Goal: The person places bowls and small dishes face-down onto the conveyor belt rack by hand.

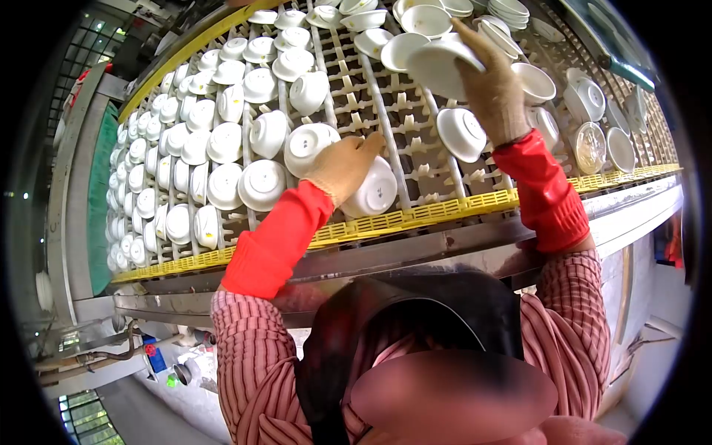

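Note:
My right hand, in a tan glove with a red sleeve cuff, grips a white bowl by its edge, over the conveyor rack. The fingers on the far side of that bowl are partly hidden. My left hand, gloved the same way, reaches over the rack with its fingers stretched out. It lies between two upside-down white bowls, one bowl on its left and another bowl just below it. Whether it touches either is unclear. An upturned bowl sits below my right hand.
Rows of upside-down white bowls cover the rack's left side. Stacked bowls stand at the far right, with loose bowls nearer. A yellow slotted edge strip and metal ledge run along the near side.

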Tool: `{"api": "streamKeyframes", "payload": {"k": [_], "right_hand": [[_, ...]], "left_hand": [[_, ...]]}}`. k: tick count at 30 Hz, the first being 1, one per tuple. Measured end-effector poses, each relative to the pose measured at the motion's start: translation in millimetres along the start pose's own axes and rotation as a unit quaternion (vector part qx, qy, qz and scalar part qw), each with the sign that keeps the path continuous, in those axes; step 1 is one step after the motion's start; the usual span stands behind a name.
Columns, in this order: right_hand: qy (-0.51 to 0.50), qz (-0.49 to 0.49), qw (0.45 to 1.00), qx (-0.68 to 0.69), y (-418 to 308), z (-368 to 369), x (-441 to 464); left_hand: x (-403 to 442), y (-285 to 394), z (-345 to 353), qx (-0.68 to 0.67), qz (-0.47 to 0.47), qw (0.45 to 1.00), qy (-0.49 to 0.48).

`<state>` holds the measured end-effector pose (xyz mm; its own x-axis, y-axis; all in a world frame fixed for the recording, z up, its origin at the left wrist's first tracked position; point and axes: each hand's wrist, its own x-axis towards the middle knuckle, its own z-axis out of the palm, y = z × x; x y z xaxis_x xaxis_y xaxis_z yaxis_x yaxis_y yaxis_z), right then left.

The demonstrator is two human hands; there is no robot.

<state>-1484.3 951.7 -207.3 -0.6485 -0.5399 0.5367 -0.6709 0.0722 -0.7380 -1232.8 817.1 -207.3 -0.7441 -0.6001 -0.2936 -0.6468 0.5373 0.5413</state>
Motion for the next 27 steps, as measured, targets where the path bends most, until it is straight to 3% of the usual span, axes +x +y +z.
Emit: {"api": "streamKeyframes", "payload": {"k": [1, 2, 3, 4, 6, 7, 8, 10, 12, 13, 16, 18, 19, 21, 24, 25, 27], "right_hand": [[0.011, -0.095, 0.994, -0.06, 13, 10, -8], [-0.105, -0.075, 0.984, -0.122, 1, 10, -13], [-0.221, -0.067, 0.956, -0.182, -12, 9, -18], [-0.374, -0.038, 0.895, -0.239, -26, 6, -20], [-0.375, -0.178, 0.895, -0.163, -24, -18, -34], [-0.464, 0.026, 0.86, -0.21, -32, -19, -21], [-0.346, 0.001, 0.927, -0.142, 0, -21, -23], [-0.26, 0.04, 0.928, -0.264, 2, -40, 10], [-0.12, -0.113, 0.947, -0.276, 73, -33, 30], [-0.08, -0.171, 0.931, -0.311, 93, -28, 40], [-0.242, -0.069, 0.891, -0.378, 107, -16, 61], [-0.24, -0.123, 0.883, -0.384, 118, -5, 54], [-0.234, -0.096, 0.903, -0.348, 124, 0, 53], [-0.229, -0.042, 0.909, -0.346, 121, 8, 47], [-0.245, 0.114, 0.931, -0.244, 93, -8, 44], [-0.249, 0.178, 0.932, -0.192, 87, -14, 43], [-0.241, 0.211, 0.947, 0.029, 103, -25, 38]], "left_hand": [[6, -3, 2, 0.023, 0.018, 0.999, 0.029], [13, -4, 2, 0.045, 0.039, 0.996, 0.06], [20, -6, -3, 0.18, 0.099, 0.971, 0.121], [24, -7, -6, 0.289, 0.186, 0.907, 0.244], [41, -2, -24, 0.174, 0.176, 0.941, 0.23], [56, -4, -28, 0.186, 0.221, 0.916, 0.279], [68, 4, -32, 0.187, 0.226, 0.915, 0.277], [90, 34, -35, 0.189, 0.239, 0.913, 0.271], [130, 46, -15, 0.206, 0.284, 0.897, 0.27], [153, 51, 0, 0.234, 0.293, 0.89, 0.261], [199, 59, 49, 0.27, 0.25, 0.898, 0.243], [209, 55, 62, 0.261, 0.195, 0.911, 0.252], [213, 47, 65, 0.254, 0.231, 0.893, 0.29], [194, 58, 37, 0.112, 0.168, 0.961, 0.187], [184, 30, 4, 0.192, 0.328, 0.89, 0.251], [140, 39, -13, -0.116, 0.219, 0.948, 0.2], [114, 18, -33, -0.145, 0.124, 0.977, 0.096]]}}
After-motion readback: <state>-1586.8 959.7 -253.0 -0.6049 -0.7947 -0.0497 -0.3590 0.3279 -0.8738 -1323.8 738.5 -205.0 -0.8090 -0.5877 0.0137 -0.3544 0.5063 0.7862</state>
